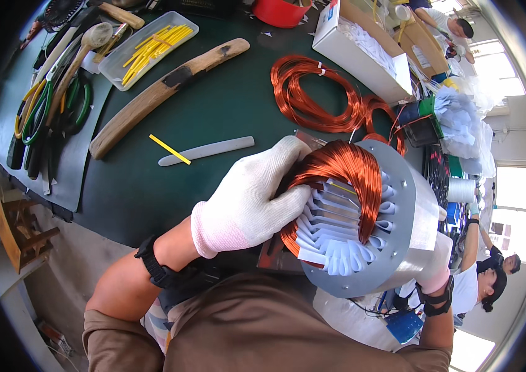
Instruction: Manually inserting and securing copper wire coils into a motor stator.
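Your left hand (253,195) clasps the coil (346,162), likely springy; at your right hand (437,265), its grip unclear, support the stator (402,211), likely heavy.

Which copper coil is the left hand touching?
The coil arching over the paper-lined end of the metal cylinder; the other coils lie on the green table.

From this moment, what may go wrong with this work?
The white-gloved left hand grips the reddish copper-wire coil; it might bend or get scraped. Folded white liners stick out beside the coil and might be crushed. The silvery metal cylinder seems to lie sideways and might roll if the white-gloved right hand slips.
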Demonstrator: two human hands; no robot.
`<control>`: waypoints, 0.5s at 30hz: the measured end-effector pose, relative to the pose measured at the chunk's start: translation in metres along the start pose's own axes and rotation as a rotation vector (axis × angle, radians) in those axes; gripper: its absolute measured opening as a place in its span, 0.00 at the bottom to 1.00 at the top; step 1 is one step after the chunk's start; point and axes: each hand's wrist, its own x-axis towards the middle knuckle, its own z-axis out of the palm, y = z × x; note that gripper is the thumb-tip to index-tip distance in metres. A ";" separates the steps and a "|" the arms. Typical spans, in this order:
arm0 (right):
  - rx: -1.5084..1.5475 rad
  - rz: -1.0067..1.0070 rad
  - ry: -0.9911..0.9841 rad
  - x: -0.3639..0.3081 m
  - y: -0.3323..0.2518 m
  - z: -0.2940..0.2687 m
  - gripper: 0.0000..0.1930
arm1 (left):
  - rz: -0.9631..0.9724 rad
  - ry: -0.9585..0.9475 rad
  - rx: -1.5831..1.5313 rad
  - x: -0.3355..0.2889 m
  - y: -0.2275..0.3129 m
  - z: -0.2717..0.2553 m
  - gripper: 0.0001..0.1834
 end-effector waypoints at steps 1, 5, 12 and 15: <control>0.000 -0.004 0.000 0.000 -0.001 -0.002 0.03 | -0.012 -0.021 0.014 0.000 0.001 0.000 0.17; -0.039 0.005 -0.002 -0.003 0.001 -0.009 0.02 | 0.054 0.014 -0.017 -0.002 -0.004 0.001 0.19; -0.074 0.113 0.073 -0.033 0.002 -0.021 0.03 | 0.000 -0.013 -0.034 0.000 0.000 0.000 0.20; 0.028 -0.030 0.083 -0.006 -0.015 0.001 0.08 | -0.007 -0.033 -0.020 0.001 0.000 0.000 0.21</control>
